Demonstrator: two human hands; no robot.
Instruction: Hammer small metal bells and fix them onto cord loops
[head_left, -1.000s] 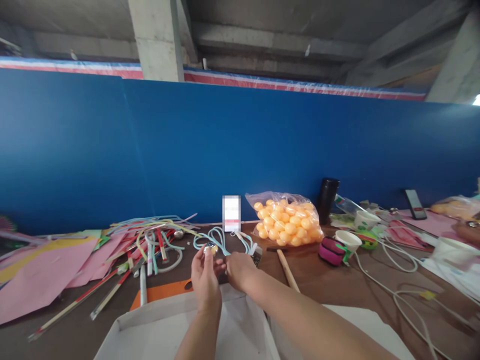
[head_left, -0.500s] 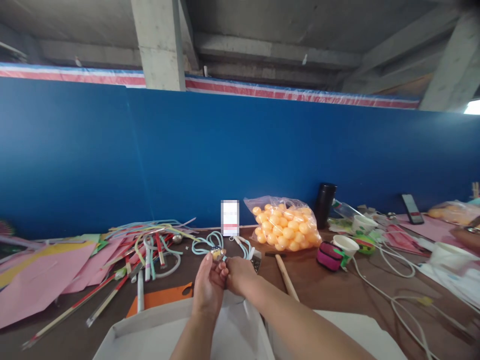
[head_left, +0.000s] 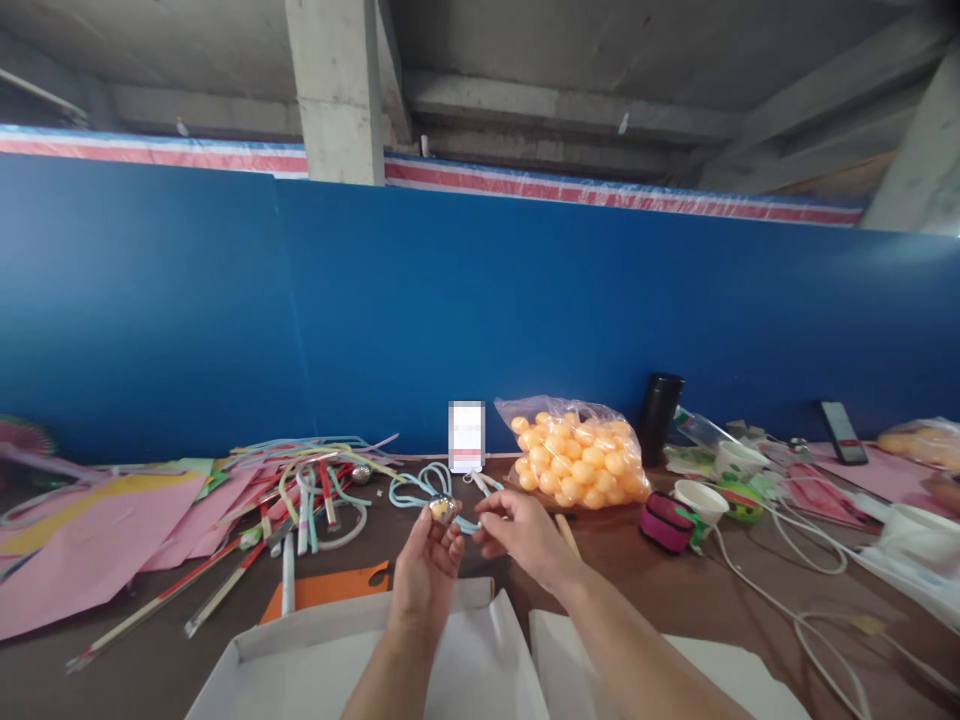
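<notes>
Between the thumb and fingers of my left hand (head_left: 426, 572) is a small shiny silver ball (head_left: 444, 510) with a yellowish patch. Just to its right, my right hand (head_left: 529, 538) has thumb and fingertips drawn together; whatever they pinch is too small to make out. Behind both hands, a loop of light blue cord (head_left: 420, 482) lies on the table. Below them is an open white cardboard box (head_left: 337, 655), and a second white board or box (head_left: 697, 655) lies under my right forearm.
A clear bag of orange balls (head_left: 574, 455) sits behind my right hand, beside a black bottle (head_left: 661, 420). Farther right are a purple pouch (head_left: 666, 522), a paper cup (head_left: 699, 498) and white cables (head_left: 802, 610). Tubes and strips (head_left: 322, 480) and pink paper (head_left: 112, 560) crowd the left.
My right hand has come away from my left, moving right and slightly up. The silver ball stays in my left hand. The view has shifted a little.
</notes>
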